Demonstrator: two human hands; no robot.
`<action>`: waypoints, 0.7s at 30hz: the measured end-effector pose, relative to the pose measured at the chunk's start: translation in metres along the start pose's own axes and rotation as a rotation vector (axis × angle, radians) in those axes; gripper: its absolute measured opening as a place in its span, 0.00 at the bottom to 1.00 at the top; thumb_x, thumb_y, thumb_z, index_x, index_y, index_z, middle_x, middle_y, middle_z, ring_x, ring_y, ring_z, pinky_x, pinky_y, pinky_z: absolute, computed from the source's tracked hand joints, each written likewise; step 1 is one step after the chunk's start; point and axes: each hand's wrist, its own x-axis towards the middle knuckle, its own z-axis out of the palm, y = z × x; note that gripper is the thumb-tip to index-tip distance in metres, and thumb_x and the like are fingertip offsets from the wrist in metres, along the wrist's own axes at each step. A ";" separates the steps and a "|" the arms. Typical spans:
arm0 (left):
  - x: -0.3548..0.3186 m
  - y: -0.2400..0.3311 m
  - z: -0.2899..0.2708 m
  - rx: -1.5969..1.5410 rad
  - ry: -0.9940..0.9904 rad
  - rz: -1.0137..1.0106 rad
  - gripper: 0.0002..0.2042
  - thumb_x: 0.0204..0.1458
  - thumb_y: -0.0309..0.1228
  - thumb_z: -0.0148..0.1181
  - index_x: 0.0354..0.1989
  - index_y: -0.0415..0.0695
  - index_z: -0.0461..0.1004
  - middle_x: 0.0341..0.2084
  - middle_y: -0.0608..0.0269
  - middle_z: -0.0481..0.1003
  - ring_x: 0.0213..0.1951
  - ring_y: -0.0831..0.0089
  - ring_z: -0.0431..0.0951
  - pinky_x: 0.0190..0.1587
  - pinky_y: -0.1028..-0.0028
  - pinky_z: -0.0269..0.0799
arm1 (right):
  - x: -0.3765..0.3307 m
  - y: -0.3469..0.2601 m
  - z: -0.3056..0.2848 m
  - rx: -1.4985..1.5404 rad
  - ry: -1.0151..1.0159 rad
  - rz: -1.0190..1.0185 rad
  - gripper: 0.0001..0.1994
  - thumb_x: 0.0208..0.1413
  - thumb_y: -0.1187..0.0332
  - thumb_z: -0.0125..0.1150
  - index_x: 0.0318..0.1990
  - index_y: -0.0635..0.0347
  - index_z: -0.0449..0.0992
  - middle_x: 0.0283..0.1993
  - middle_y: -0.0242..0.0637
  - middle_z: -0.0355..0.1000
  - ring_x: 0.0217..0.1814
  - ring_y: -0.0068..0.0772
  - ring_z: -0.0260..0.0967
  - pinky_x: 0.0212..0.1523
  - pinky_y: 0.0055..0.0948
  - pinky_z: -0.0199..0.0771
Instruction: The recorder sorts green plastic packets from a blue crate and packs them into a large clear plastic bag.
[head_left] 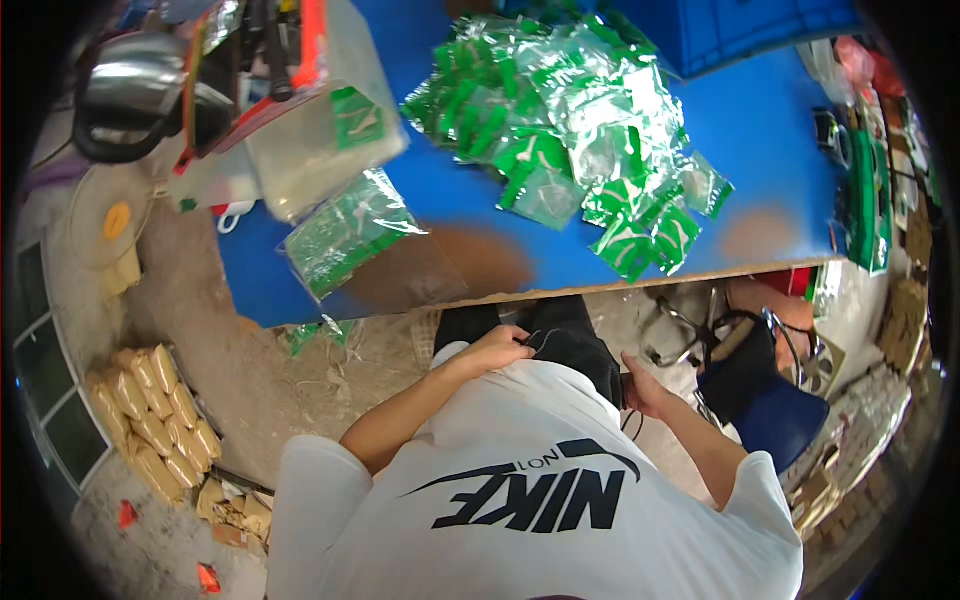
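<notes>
At my waist, in front of dark trousers (575,345), my left hand (503,350) is closed with its fingers curled. A thin dark cord (543,338) comes out at its fingertips. My right hand (645,390) is beside my right hip, thumb up; its other fingers are mostly hidden. Something dark lies against that palm, too small to make out. Beyond both hands stands a blue-topped table (640,262) with worn brown patches. A large heap of clear and green plastic packets (580,130) covers its far middle. Neither hand touches the packets.
At the table's left are a stack of clear bags (355,235), a translucent bin (325,150) and a metal kettle (130,90). A blue crate (760,35) is at the far right. A dark blue chair (765,405) stands right of me. Tan packages (155,420) are piled on the left floor.
</notes>
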 end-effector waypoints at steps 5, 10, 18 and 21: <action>-0.040 0.001 -0.020 -0.011 0.071 0.012 0.25 0.51 0.36 0.65 0.56 0.37 0.73 0.40 0.58 0.78 0.42 0.71 0.75 0.46 0.73 0.69 | 0.022 -0.016 -0.011 -0.271 0.209 -0.275 0.40 0.66 0.36 0.32 0.66 0.65 0.64 0.68 0.44 0.64 0.65 0.38 0.64 0.64 0.36 0.60; -0.052 -0.050 -0.030 -0.365 0.161 0.000 0.22 0.55 0.36 0.62 0.56 0.39 0.73 0.34 0.65 0.77 0.38 0.73 0.74 0.42 0.73 0.68 | 0.000 -0.059 0.027 -0.564 0.227 -0.406 0.25 0.67 0.52 0.50 0.57 0.67 0.73 0.50 0.41 0.77 0.52 0.33 0.71 0.53 0.30 0.66; -0.030 -0.052 0.004 0.117 0.295 -0.042 0.21 0.55 0.32 0.63 0.55 0.35 0.72 0.40 0.57 0.79 0.45 0.71 0.77 0.49 0.71 0.71 | 0.058 -0.024 -0.060 -0.919 0.240 -0.425 0.19 0.66 0.58 0.49 0.40 0.67 0.78 0.30 0.39 0.77 0.35 0.33 0.76 0.40 0.32 0.73; -0.031 -0.078 -0.012 0.135 0.482 0.109 0.21 0.54 0.30 0.65 0.55 0.36 0.72 0.43 0.55 0.78 0.46 0.70 0.77 0.51 0.68 0.72 | 0.060 -0.040 -0.062 -0.830 0.125 -0.279 0.17 0.64 0.57 0.54 0.37 0.65 0.78 0.27 0.38 0.77 0.29 0.28 0.76 0.33 0.31 0.74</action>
